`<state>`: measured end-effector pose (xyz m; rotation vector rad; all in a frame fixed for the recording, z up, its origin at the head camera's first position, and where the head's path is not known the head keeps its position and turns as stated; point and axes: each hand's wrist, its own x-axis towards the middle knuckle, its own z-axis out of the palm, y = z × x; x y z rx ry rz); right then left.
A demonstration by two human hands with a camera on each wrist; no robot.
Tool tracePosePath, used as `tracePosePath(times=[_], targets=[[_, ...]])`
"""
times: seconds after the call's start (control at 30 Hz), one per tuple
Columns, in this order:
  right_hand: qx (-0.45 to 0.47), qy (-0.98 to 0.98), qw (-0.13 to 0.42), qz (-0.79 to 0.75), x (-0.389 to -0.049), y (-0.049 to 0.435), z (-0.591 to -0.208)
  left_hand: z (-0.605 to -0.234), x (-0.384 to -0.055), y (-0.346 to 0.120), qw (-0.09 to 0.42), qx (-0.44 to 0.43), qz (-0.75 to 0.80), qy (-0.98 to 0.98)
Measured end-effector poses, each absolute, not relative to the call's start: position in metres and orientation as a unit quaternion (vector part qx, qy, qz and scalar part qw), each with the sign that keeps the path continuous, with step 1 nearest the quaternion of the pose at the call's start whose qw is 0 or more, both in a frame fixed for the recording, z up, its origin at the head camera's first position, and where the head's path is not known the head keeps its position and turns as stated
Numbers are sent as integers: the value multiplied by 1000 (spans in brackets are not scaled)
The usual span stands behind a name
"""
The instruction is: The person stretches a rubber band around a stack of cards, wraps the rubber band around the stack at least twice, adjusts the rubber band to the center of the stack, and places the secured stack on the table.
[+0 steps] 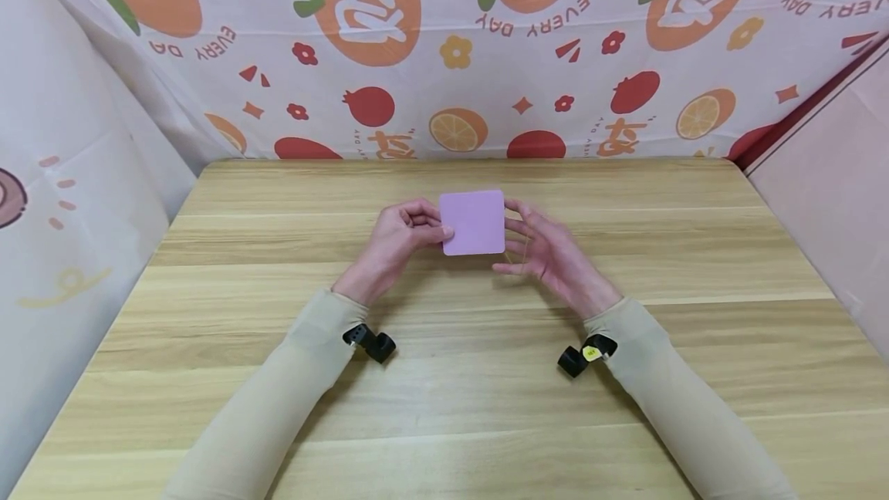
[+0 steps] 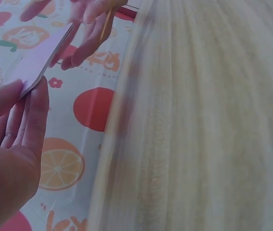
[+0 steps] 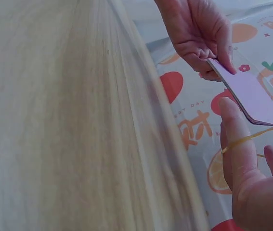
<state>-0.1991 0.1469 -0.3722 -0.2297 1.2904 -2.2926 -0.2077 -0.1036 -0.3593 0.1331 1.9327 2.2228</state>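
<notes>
My left hand (image 1: 396,241) pinches the left edge of a square lilac card stack (image 1: 474,222) with rounded corners, thumb on the front face and fingers behind. Seen edge-on in the right wrist view, the lilac card stack (image 3: 254,98) shows thin layers. Beside its right edge, my right hand (image 1: 556,257) has its fingers spread. A thin yellow rubber band (image 3: 244,139) loops round those fingers and stretches between them. In the left wrist view the right hand (image 2: 90,29) is near the far end of the stack; whether it touches is hard to tell.
Both hands are above a wooden table (image 1: 444,423). A fruit-print cloth (image 1: 417,83) hangs along its far edge, with a pale cloth (image 1: 76,176) on the left and a pink panel (image 1: 833,176) on the right. Small black cameras (image 1: 378,346) sit on both wrists.
</notes>
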Motion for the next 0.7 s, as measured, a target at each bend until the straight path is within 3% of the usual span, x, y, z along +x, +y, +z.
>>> tracePosePath(times=[0.4,0.7], targets=[[-60,603,172,-777,-196,139,-367,-363,-207,-101,140,59,705,693],[-64,618,166,-766,-194,135,-370,-362,-205,-97,117,66,719,682]])
